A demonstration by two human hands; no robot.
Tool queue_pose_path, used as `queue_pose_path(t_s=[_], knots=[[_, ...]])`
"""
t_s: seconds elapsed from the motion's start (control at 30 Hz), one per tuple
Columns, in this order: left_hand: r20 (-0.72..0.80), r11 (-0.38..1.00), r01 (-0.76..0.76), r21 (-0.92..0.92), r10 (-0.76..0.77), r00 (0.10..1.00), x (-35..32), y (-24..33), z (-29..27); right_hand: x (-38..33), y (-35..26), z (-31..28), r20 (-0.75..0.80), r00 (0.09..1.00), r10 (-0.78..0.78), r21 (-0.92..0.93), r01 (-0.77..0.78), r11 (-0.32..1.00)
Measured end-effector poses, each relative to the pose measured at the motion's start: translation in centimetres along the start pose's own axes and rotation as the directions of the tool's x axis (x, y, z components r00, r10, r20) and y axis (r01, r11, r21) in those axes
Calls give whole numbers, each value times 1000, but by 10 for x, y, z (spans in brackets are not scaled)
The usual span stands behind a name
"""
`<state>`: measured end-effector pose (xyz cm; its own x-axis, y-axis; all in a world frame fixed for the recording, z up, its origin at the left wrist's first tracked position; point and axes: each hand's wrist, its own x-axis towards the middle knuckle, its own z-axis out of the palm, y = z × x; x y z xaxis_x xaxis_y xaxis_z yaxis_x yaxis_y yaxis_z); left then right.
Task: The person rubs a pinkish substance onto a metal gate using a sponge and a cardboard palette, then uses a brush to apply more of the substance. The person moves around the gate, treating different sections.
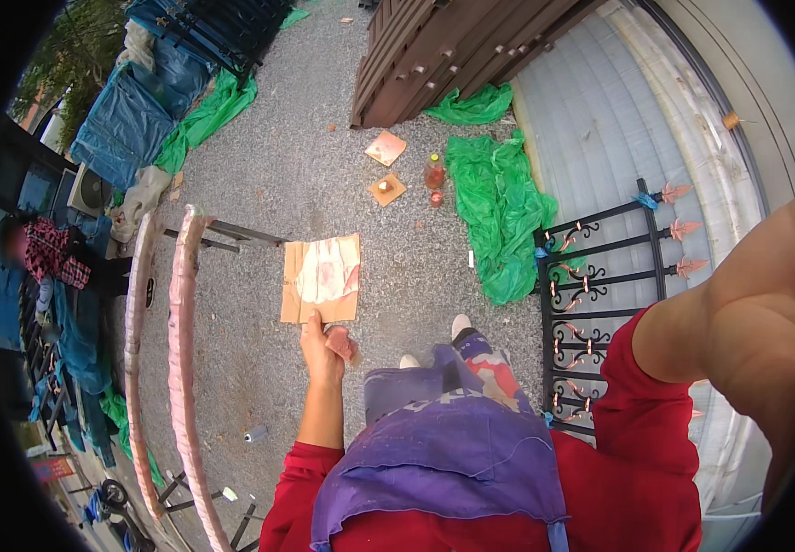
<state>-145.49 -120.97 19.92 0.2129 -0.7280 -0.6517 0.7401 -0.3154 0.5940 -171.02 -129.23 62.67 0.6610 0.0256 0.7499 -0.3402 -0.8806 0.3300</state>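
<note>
My left hand (322, 354) is closed on the near edge of a square piece of cardboard (293, 285), thumb on top. White and pinkish paint (328, 272) is smeared over the cardboard's middle. A reddish-brown sponge-like piece (341, 343) sits against the right side of the same hand; whether the fingers grip it is hidden. My right arm (738, 304), bent and raised, fills the right edge close to the camera, and its hand is out of the picture. A purple apron (443, 460) covers my front over red sleeves.
Two paint-marked cardboard pieces (385, 148), a bottle (434, 171) and a small red jar (436, 199) stand ahead. Green plastic sheeting (501, 216) lies by a black ornamental fence panel (568, 322). Wrapped rails (181, 368) run along the left. A person (48, 253) is farther left.
</note>
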Motion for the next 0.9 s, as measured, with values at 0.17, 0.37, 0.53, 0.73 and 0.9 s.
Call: queue_pose_path(t_s=[0.17,0.37,0.53,0.73,0.9], knots=[[-74,999,-40,-18,38,997,86,-30,5,-124,79,101,-153,752,641,262,-594,760],[-96,995,94,-16,-95,991,140,-28,115,-413,119,234,337,-248,908,153,-937,-313],[-285,984,135,-115,-163,945,210,-84,175,-576,67,328,623,-463,631,-98,-846,-524],[-296,952,278,-126,-303,906,295,-157,205,-697,48,389,665,-654,361,-503,-749,-431],[-232,905,388,-177,-421,877,366,-217,198,-796,37,445,620,-617,485,-475,-787,-394]])
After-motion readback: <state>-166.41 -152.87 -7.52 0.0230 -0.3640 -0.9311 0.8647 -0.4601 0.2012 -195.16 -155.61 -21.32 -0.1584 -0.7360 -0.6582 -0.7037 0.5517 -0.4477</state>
